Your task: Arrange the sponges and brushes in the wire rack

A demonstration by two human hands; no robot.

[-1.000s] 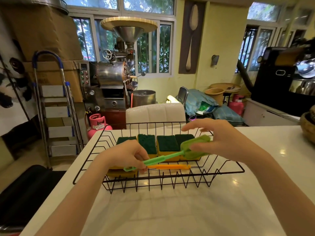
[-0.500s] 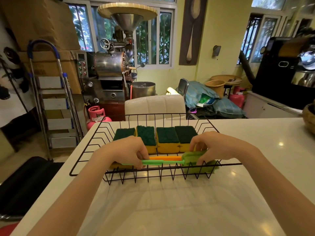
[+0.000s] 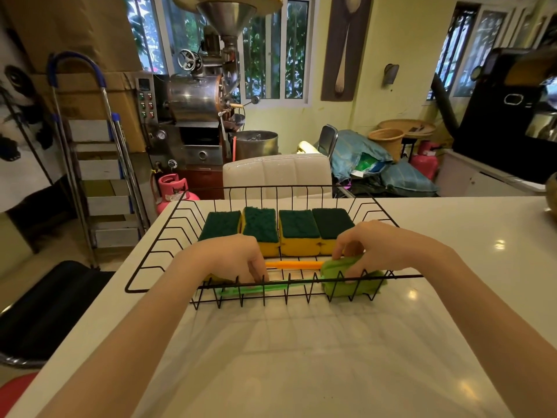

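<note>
Wire rack (image 3: pixel 156 254) w/ four sponges (image 3: pixel 298 233) — left hand (image 3: pixel 232 260) pinches green brush (image 3: pixel 349 282) handle, right hand (image 3: pixel 382 245) grips its head.

The walls (image 3: pixel 401 49) were pale yellow, with barred windows (image 3: pixel 271 55) showing green leaves outside. A steel roaster (image 3: pixel 196 98) stood under a funnel hopper (image 3: pixel 226 16), beside a metal drum (image 3: pixel 256 144). A stepladder (image 3: pixel 96 164) leaned before cardboard boxes (image 3: pixel 60 31) at the left. A pink gas cylinder (image 3: pixel 173 191) sat past the white tabletop's (image 3: pixel 301 357) far left corner, a white chair (image 3: pixel 277 176) behind its far edge. A big spoon plaque (image 3: pixel 342 46) hung on the wall.
</note>
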